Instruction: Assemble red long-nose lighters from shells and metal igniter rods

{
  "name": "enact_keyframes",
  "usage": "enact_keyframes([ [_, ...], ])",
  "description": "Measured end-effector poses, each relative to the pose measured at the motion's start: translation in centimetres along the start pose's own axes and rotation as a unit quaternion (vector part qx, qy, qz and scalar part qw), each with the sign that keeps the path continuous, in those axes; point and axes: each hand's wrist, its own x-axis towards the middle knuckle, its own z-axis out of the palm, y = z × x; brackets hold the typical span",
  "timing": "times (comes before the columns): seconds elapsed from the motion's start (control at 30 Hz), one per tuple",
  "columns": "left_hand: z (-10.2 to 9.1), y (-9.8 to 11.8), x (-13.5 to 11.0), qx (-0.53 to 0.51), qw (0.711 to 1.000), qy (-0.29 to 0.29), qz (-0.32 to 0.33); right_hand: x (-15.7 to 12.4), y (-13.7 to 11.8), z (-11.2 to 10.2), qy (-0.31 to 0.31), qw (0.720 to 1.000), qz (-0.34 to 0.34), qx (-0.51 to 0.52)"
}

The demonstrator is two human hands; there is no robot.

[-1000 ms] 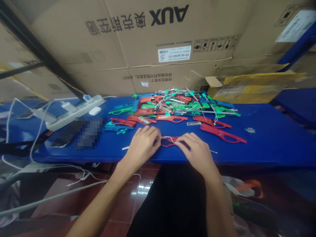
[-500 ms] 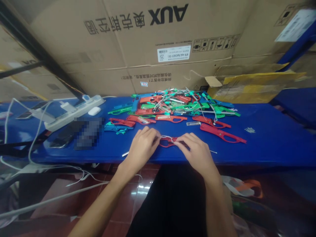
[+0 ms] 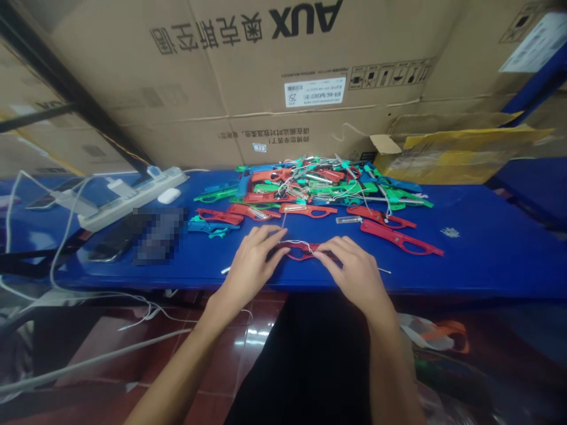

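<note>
A small red plastic piece (image 3: 299, 252) with a thin white string lies near the front edge of the blue table (image 3: 478, 260). My left hand (image 3: 254, 262) rests at its left end, fingers curled and pinching the string or the piece. My right hand (image 3: 354, 271) pinches the piece's right end, with a thin metal pin (image 3: 383, 271) poking out beside it. Behind them spreads a heap of red, green and blue plastic pieces (image 3: 319, 189) with clear tubes and strings.
A white power strip (image 3: 133, 198) with plugged cables, a white earbud case (image 3: 169, 195) and a dark phone (image 3: 113, 239) lie on the left. Large cardboard boxes (image 3: 274, 77) wall the back. A yellow envelope (image 3: 460, 153) sits at the right.
Both hands stay on the red piece with small finger movements. The view has shifted slightly upward.
</note>
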Motion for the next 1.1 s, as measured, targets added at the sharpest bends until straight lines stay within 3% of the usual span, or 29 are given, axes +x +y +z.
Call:
enact_keyframes([
  [0.1, -0.4, -0.2, -0.2, 0.002, 1.0, -0.019, -0.005, 0.0, -0.1, 0.0, 0.0, 1.0, 0.001, 0.003],
  [0.27, -1.2, -1.3, -0.9, -0.007, 1.0, -0.003, -0.029, 0.0, -0.2, -0.1, 0.0, 1.0, 0.012, 0.001],
  [0.6, -1.7, -1.5, -0.9, 0.004, 0.998, -0.053, 0.015, -0.1, -0.5, -0.2, 0.061, 0.998, 0.003, 0.001],
  [1.1, -1.3, -1.2, -1.5, -0.012, 0.999, -0.046, 0.004, 0.1, -0.2, 0.0, -0.001, 0.999, -0.033, -0.02],
])
